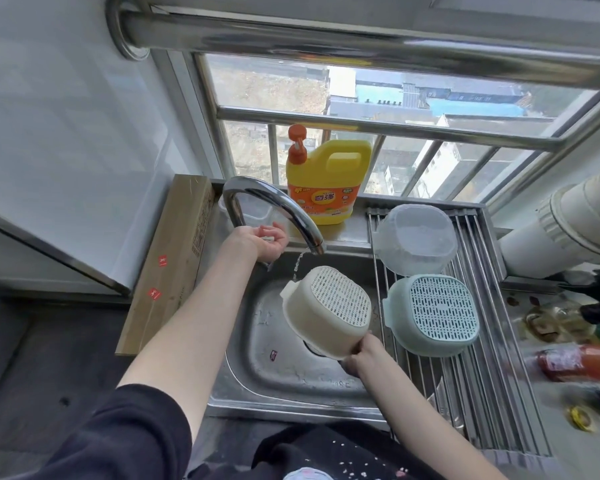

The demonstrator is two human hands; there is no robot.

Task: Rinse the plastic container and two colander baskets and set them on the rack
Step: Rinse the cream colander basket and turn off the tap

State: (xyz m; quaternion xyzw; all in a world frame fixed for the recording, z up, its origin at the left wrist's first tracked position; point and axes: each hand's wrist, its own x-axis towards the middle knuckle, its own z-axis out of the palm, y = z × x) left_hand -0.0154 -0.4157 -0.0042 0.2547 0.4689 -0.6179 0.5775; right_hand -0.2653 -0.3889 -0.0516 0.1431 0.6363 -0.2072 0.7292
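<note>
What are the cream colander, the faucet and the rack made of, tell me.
Cream colander: looks like matte moulded plastic, with an opaque perforated base. Faucet: polished metal, likely steel or chrome, with bright reflections. Rack: parallel metal rods with a brushed sheen, probably stainless steel.

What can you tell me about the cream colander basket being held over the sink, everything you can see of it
The cream colander basket looks like matte plastic, rounded-square, with a slotted grid base and a small tab handle on its rim. It is turned bottom toward the camera and tilted, held above the sink basin. The right hand grips its lower rim. A thin stream from the faucet falls at its upper left edge, by the handle. It hangs left of the rack, touching nothing on it.
</note>
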